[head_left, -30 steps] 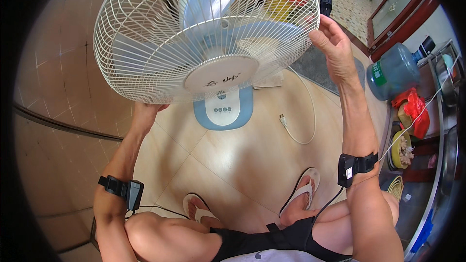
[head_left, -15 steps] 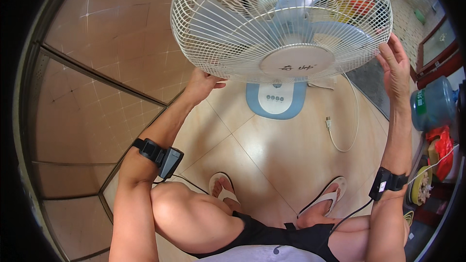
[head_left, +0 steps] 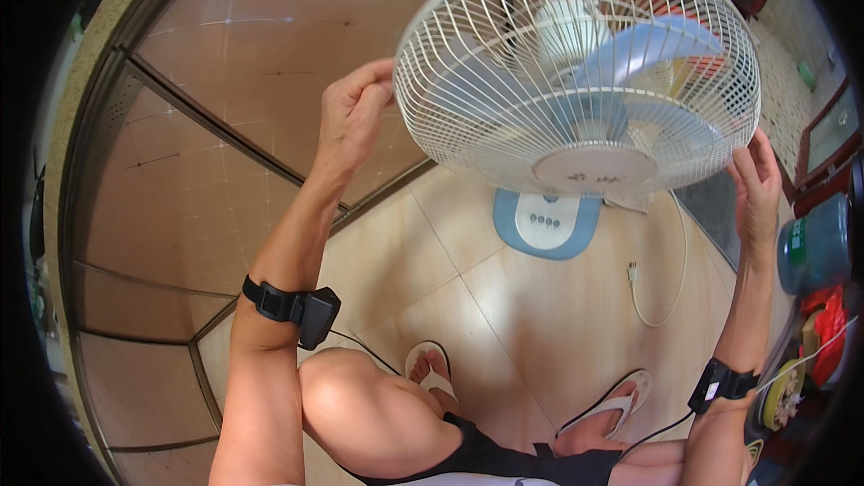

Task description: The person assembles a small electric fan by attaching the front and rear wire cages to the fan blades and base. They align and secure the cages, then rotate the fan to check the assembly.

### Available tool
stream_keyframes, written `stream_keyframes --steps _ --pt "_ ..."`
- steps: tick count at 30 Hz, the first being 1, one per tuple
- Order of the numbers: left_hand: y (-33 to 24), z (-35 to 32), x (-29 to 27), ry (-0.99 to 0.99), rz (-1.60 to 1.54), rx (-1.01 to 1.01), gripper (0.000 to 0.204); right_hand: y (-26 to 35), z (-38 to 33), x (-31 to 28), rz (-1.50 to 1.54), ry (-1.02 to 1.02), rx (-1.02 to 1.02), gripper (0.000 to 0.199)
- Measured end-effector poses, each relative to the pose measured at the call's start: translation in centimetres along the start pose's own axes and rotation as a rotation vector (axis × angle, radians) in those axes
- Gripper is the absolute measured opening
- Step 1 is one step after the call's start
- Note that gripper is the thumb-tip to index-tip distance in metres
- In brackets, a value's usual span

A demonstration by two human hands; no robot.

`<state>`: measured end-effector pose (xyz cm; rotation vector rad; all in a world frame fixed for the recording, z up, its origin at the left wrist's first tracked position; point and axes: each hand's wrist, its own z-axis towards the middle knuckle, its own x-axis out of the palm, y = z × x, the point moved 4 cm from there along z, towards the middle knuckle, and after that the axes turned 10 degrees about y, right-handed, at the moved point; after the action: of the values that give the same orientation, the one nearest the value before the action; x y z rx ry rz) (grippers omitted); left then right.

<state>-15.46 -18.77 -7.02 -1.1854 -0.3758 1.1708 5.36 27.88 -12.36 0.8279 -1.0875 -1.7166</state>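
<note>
A standing fan (head_left: 549,148) with a white wire grille faces me, its pale blue blades (head_left: 648,45) visible through the wires. My left hand (head_left: 353,117) is at the left rim of the grille, fingers closed on its edge. On the opposite side, my right hand (head_left: 754,182) touches the lower right rim, with its fingertips curled against the wires. Below the grille, the blue and white fan base (head_left: 547,232) with several buttons stands on the floor. Its stem is mostly hidden behind the grille.
A white power cord (head_left: 681,261) lies on the tiled floor, its plug (head_left: 633,274) loose. Brown glossy cabinet panels (head_left: 180,189) run along the left. At the right stand a blue water jug (head_left: 813,245), a red plastic bag (head_left: 828,331) and a yellow bowl (head_left: 781,396).
My left hand has moved up along the grille's left side from below its lower rim. The view has shifted, so the fan appears lower and farther right. My right hand stays by the right rim.
</note>
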Motion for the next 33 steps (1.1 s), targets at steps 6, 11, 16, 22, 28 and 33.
stream_keyframes --steps 6,11,16,22,28,33 --pt "-7.1 2.6 1.4 0.061 -0.051 0.121 0.030 0.3 -0.1 0.4 -0.008 -0.009 -0.001 0.065" --pt "-8.4 3.2 2.3 0.114 -0.131 0.086 0.027 0.0 0.0 0.5 0.032 0.017 -0.014 0.060" --pt "-8.6 3.2 2.3 0.108 -0.005 0.085 0.024 0.0 0.0 0.6 0.014 -0.021 -0.025 0.064" --pt "-9.6 1.9 4.0 0.006 0.221 0.293 0.047 -0.2 0.3 0.9 0.055 -0.062 -0.022 0.057" --pt "-9.0 0.9 5.6 0.066 0.445 0.382 0.095 0.4 0.4 1.4 0.024 -0.029 -0.037 0.052" --pt "-8.2 1.6 5.3 0.086 0.290 0.267 0.099 0.8 0.5 2.0 0.068 -0.084 -0.089 0.056"
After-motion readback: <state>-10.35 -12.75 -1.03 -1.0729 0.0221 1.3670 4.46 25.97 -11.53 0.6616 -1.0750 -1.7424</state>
